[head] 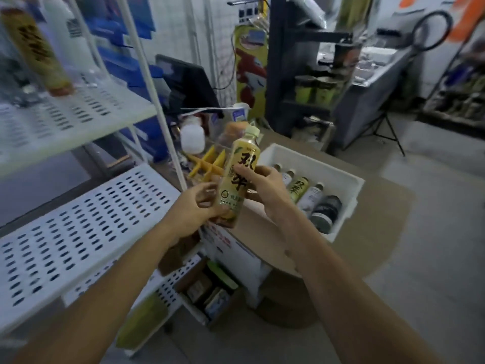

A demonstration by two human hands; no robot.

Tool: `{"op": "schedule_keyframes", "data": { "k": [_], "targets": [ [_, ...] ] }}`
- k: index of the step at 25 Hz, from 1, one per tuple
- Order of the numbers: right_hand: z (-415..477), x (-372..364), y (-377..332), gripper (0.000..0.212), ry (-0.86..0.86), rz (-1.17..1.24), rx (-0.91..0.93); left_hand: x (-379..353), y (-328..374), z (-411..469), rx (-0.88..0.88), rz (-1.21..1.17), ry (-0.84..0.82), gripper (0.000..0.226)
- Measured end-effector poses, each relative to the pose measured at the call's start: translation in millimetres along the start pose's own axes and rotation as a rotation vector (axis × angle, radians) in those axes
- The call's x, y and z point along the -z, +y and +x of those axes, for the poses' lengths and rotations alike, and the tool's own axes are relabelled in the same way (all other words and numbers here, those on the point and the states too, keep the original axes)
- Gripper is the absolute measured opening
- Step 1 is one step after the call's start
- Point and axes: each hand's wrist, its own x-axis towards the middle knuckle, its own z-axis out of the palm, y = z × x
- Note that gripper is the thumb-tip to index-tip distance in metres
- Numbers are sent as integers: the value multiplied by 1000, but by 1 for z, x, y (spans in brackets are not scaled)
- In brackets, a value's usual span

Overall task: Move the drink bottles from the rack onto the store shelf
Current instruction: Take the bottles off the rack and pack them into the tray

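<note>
- Head view: the bottle (237, 177), yellow-green with a pale cap, is upright in the air between the shelf (86, 227) on the left and the rack (315, 164) (a white tub on a cardboard box) on the right. It touches neither.
- The left hand (195, 208) has its fingers curled round the bottle's lower part, near the base.
- The right hand (265, 190) pinches the middle of the label, with the thumb on the front and the fingers behind. Neither hand is spread; both close on this one bottle.
- The step looks like a hand-over on the way to the shelf. To do it well, one hand should take a firm grip before the other lets go, and the left sits nearer the shelf.
- The bottle should stay upright, clear the white post beside the shelf, and be set down flat on the perforated board, label out.
- Several more bottles (312, 198) lie on their sides in the rack, so the task is far from done.
- One blurred bottle (36, 48) stands on the upper tier (78, 114).
</note>
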Motion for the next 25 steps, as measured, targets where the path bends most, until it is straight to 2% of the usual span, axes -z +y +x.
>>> {"op": "schedule_keyframes", "data": {
  "k": [4,6,11,18,23,25],
  "targets": [
    [2,41,5,39,60,50,-50,-32,2,21,-23,58,-115,68],
    [6,53,5,34,89,82,-69,-41,3,35,-47,81,-156,68],
    [38,67,8,46,167,106,-113,-58,1,84,-70,159,-220,63],
    [121,84,23,49,236,12,-218,-68,-5,186,-128,247,-370,44],
    [170,90,45,36,398,51,-278,-81,-25,239,-127,334,-462,36],
    [190,89,54,39,472,70,-322,-82,-32,255,-162,434,-462,37]
  ]
}}
